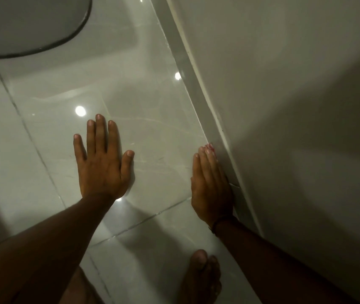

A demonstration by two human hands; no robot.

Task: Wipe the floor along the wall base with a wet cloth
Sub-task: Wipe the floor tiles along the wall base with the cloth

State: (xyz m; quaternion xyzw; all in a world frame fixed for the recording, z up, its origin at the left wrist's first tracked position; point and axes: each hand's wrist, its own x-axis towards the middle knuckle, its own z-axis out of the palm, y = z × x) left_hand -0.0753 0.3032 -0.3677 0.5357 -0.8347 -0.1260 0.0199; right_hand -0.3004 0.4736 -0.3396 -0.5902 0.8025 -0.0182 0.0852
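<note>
My right hand (210, 185) lies flat with fingers together on the glossy tile floor (152, 119), pressed into the corner where the floor meets the grey skirting (196, 88) at the wall base. A small edge of a red-and-white cloth (209, 147) peeks out beyond its fingertips; the rest of the cloth is hidden under the hand. My left hand (102, 163) rests palm down on the floor about a hand's width to the left, fingers spread, holding nothing.
The pale wall (284, 106) fills the right side. A round white object with a dark rim (31, 25) sits at the top left. My bare foot (201, 279) is on the tiles near the bottom edge, close to the wall. Ceiling lights reflect off the floor.
</note>
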